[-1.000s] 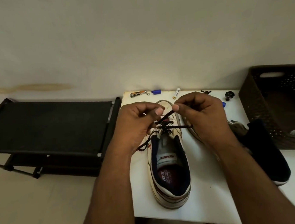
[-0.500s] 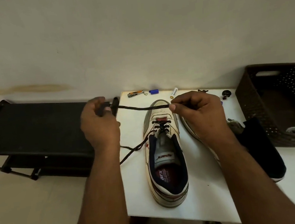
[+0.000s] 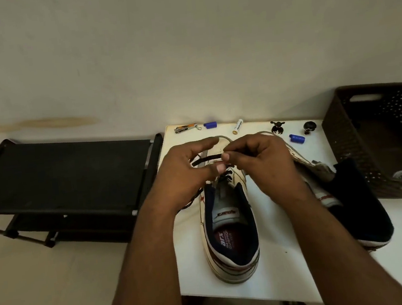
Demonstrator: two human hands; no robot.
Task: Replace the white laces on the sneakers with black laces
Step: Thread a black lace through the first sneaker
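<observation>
The black lace (image 3: 205,158) stretches over the toe of the sneaker (image 3: 230,229) on the white desk (image 3: 282,263) — pinched by the right hand (image 3: 258,160). The left hand (image 3: 187,174) seems to grip its other length — partly hidden. A dark basket (image 3: 339,141) sits right.

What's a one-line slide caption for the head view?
Both hands, left hand and right hand, pinch a black lace over the toe of a white sneaker on a white table.

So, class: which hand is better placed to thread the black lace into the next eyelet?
Probably the right hand: it pinches the lace near its tip, just above the sneaker. The left hand only steadies the strand.
</observation>
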